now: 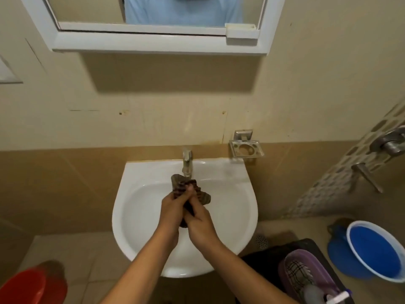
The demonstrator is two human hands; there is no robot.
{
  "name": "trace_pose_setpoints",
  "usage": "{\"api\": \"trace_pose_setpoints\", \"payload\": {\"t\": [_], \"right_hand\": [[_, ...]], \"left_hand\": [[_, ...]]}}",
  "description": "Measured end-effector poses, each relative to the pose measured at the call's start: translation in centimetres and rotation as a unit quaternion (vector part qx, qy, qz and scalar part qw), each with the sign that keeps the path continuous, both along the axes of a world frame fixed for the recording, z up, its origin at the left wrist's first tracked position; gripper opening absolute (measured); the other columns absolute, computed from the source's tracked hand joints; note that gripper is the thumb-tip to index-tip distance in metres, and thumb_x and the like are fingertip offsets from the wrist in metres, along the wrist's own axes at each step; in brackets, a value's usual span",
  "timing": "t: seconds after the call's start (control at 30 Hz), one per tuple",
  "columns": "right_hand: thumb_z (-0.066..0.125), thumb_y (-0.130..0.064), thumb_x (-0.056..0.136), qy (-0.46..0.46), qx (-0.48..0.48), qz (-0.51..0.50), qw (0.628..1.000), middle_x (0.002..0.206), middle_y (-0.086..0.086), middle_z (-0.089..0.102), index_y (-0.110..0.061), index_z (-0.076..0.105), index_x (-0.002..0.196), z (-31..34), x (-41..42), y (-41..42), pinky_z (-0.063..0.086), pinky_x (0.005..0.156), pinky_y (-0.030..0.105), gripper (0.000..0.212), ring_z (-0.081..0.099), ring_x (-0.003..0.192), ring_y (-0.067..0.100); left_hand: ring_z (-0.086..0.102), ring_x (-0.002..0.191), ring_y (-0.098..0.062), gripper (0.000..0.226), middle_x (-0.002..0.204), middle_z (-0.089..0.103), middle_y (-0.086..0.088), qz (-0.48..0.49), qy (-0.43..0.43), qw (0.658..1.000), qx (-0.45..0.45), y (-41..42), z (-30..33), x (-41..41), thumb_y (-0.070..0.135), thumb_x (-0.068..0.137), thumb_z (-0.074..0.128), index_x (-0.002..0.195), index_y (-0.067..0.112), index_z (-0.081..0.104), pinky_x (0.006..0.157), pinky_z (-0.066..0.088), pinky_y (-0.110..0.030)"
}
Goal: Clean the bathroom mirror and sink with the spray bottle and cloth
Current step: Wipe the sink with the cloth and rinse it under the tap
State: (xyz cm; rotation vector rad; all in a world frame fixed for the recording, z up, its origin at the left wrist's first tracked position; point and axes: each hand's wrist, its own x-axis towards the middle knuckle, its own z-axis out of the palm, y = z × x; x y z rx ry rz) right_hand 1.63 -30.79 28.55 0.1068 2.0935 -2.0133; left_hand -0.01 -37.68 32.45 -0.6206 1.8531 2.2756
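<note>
A dark striped cloth (183, 185) is bunched between both hands over the bowl of the white sink (135, 207), just below the metal tap (187, 162). My left hand (173, 205) grips its upper part and my right hand (200, 220) squeezes the lower part, the two pressed together. The white-framed mirror (153, 40) hangs on the wall above and reflects a light blue shirt. A spray bottle (322, 292) with a white nozzle lies in a purple basket at the bottom right.
An empty metal soap holder (246, 149) is fixed to the wall right of the tap. A blue basin (372, 249) stands on the floor at right, beside the purple basket (306, 275). A red bucket (32, 286) sits bottom left. Metal shower fittings (390, 145) project at far right.
</note>
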Motion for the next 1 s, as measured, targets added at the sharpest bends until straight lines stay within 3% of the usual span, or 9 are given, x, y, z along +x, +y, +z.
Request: {"api": "trace_pose_setpoints", "payload": {"t": [0.07, 0.17, 0.27, 0.4, 0.5, 0.7, 0.8, 0.87, 1.0], "right_hand": [[0.05, -0.008, 0.101, 0.034, 0.077, 0.022, 0.996, 0.133, -0.008, 0.059, -0.034, 0.048, 0.139, 0.9, -0.8, 0.4, 0.046, 0.102, 0.02, 0.046, 0.055, 0.122, 0.001], [0.067, -0.025, 0.093, 0.052, 0.026, -0.066, 0.996, 0.136, -0.017, 0.051, -0.032, 0.046, 0.138, 1.0, -1.7, 2.9, 0.039, 0.094, 0.007, 0.05, 0.047, 0.119, -0.017], [0.078, -0.052, 0.074, -0.074, -0.084, -0.053, 0.992, 0.15, -0.007, 0.045, -0.023, 0.04, 0.148, 0.8, -3.4, 4.1, 0.042, 0.104, 0.031, 0.089, 0.043, 0.138, 0.013], [0.064, -0.04, 0.087, -0.178, -0.286, -0.018, 0.941, 0.134, 0.016, 0.062, -0.009, 0.059, 0.133, 0.3, -4.0, 4.6, 0.047, 0.104, 0.049, 0.055, 0.059, 0.125, 0.032], [0.063, -0.023, 0.092, -0.167, -0.298, -0.06, 0.938, 0.128, 0.019, 0.065, -0.007, 0.063, 0.127, -0.3, -5.1, 4.1, 0.048, 0.101, 0.055, 0.039, 0.063, 0.118, 0.035], [0.06, -0.019, 0.095, -0.165, -0.279, -0.115, 0.939, 0.125, 0.018, 0.067, -0.004, 0.061, 0.129, -1.5, -7.7, 6.0, 0.049, 0.101, 0.05, 0.037, 0.064, 0.117, 0.034], [0.062, -0.014, 0.095, -0.141, -0.196, -0.144, 0.96, 0.119, 0.014, 0.071, -0.005, 0.061, 0.127, -1.7, -9.4, 8.6, 0.054, 0.096, 0.045, 0.033, 0.067, 0.112, 0.031], [0.062, -0.011, 0.095, -0.093, -0.059, -0.157, 0.981, 0.111, 0.008, 0.073, -0.016, 0.067, 0.115, -1.9, -11.2, 9.9, 0.057, 0.091, 0.038, 0.021, 0.068, 0.11, 0.029], [0.058, -0.005, 0.095, 0.119, 0.214, -0.115, 0.963, 0.12, -0.013, 0.065, -0.023, 0.063, 0.128, -3.4, -14.6, 9.7, 0.047, 0.094, 0.013, 0.038, 0.06, 0.114, 0.003]], "left_hand": [[0.074, 0.097, -0.024, 0.027, 0.105, 0.076, -0.01, 0.002, -0.014, 0.998, 0.061, -1.8, -0.4, -0.3, 0.026, 0.099, 0.055, 0.116, 0.01, 0.07, 0.073, 0.058, -0.032], [0.072, 0.102, -0.031, 0.032, 0.114, 0.073, -0.016, -0.04, -0.023, 0.989, 0.141, -4.4, -0.6, -1.2, 0.024, 0.102, 0.049, 0.123, 0.007, 0.066, 0.07, 0.061, -0.035], [0.067, 0.112, -0.036, 0.035, 0.122, 0.069, -0.018, -0.13, -0.031, 0.974, 0.185, -5.3, -0.6, -2.3, 0.024, 0.102, 0.048, 0.127, 0.005, 0.063, 0.091, 0.056, -0.051], [0.065, 0.115, -0.033, 0.033, 0.123, 0.069, -0.016, -0.214, -0.044, 0.96, 0.175, -5.2, -1.4, -4.6, 0.019, 0.099, 0.053, 0.127, 0.004, 0.062, 0.1, 0.05, -0.045], [0.069, 0.109, -0.03, 0.028, 0.115, 0.073, -0.013, -0.242, -0.01, 0.966, 0.087, -4.4, -1.9, -6.9, 0.017, 0.096, 0.06, 0.121, 0.006, 0.067, 0.092, 0.055, -0.039], [0.07, 0.085, -0.016, 0.014, 0.095, 0.075, -0.004, -0.193, 0.091, 0.956, -0.202, -3.1, -3.5, -10.9, 0.018, 0.088, 0.072, 0.101, 0.013, 0.074, 0.078, 0.056, -0.03], [0.068, 0.071, -0.02, 0.01, 0.084, 0.072, -0.003, -0.125, 0.087, 0.953, -0.262, -3.8, -4.6, -12.4, 0.014, 0.086, 0.073, 0.085, 0.023, 0.069, 0.062, 0.054, -0.028], [0.068, 0.074, -0.021, 0.011, 0.081, 0.069, 0.004, -0.101, 0.079, 0.937, -0.325, -4.2, -5.8, -13.1, 0.021, 0.083, 0.075, 0.083, 0.026, 0.065, 0.068, 0.054, -0.034], [0.064, 0.092, -0.022, 0.033, 0.099, 0.067, 0.0, -0.106, 0.049, 0.901, -0.418, -3.3, -7.3, -13.6, 0.033, 0.086, 0.072, 0.112, 0.015, 0.064, 0.077, 0.045, -0.031]]}}
